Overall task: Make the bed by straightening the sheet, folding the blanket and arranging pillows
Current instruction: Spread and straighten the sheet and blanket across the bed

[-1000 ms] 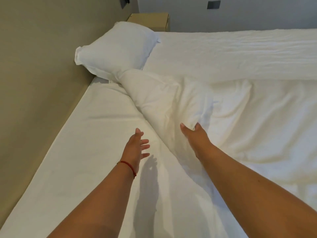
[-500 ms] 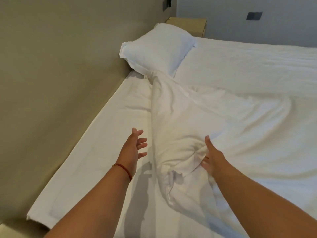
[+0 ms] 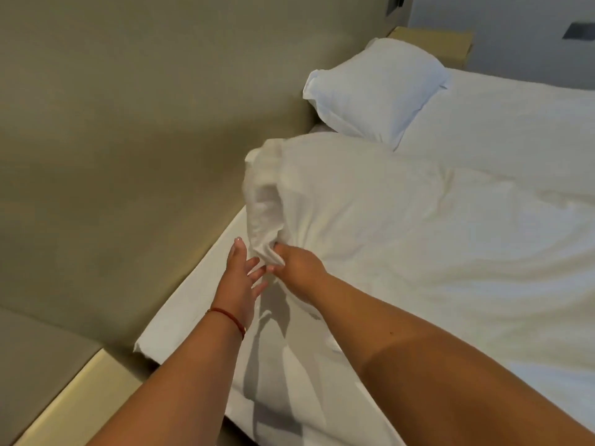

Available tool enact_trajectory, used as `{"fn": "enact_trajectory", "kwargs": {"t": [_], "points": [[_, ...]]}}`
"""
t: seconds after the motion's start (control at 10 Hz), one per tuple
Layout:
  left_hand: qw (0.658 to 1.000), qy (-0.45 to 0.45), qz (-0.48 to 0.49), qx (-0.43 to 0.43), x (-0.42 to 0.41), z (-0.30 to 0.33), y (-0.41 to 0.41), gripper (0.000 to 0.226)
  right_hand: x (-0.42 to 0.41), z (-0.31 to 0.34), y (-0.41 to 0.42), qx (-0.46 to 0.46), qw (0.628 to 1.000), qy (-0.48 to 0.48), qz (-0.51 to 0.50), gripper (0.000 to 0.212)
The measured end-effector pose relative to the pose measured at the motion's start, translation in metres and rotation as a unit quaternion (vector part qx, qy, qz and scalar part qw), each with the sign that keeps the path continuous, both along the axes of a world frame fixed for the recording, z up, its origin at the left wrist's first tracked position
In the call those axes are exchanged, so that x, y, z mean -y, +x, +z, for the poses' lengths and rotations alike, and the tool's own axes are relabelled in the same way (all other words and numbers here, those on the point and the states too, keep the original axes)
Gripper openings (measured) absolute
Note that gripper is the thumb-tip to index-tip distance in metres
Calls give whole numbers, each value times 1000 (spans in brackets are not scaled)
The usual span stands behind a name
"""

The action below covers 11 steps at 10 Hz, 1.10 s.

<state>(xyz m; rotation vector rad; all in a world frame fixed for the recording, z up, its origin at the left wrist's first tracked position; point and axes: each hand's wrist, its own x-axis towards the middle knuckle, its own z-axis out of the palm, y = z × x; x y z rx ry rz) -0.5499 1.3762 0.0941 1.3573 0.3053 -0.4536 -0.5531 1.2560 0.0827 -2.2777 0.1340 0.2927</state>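
Blanket point(image 3: 402, 226) lies bunched over the middle of the bed, and its lifted edge sits at about 10 o'clock from my hands. My right hand point(image 3: 297, 263) pinches that edge tight. My left hand point(image 3: 240, 280) is loose with fingers spread, holding nothing, just beside it. I think I should grab the edge with my left hand too, then pull it flat toward the pillow point(image 3: 373, 88) at 1 o'clock, slowly, so the sheet point(image 3: 193, 304) below stays smooth.

The blanket point(image 3: 402, 220) is soft white cloth, matt and creased into folds. The sheet point(image 3: 193, 304) along the bed's left edge is smoother white cloth. The pillow point(image 3: 373, 88) wears matt white fabric. The wall panel point(image 3: 128, 140) looks matt, finely textured beige.
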Motion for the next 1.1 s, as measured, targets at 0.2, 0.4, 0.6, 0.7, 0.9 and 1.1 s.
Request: {"fn": "enact_trajectory", "kwargs": {"t": [0.2, 0.4, 0.6, 0.7, 0.9, 1.1], "points": [[995, -14, -4, -94, -21, -34, -9, 50, 1, -60, -65, 3, 992, -122, -28, 65], [986, -58, 52, -150, -17, -53, 16, 33, 51, -107, -120, 28, 946, -324, 1, 82], [982, -79, 122, -119, 0, -38, 45, 22, 77, -65, -117, -43, 989, -138, -28, 28], [987, 51, 141, -52, -9, -24, 39, 7, 90, -7, -124, -34, 994, -97, -29, 23], [985, 130, 115, -7, -42, -10, -46, 26, 105, 64, -156, -144, 984, -96, 40, 26], [947, 308, 27, -85, -71, -51, -78, 34, 71, -4, -160, -239, 945, -181, 133, 32]]}}
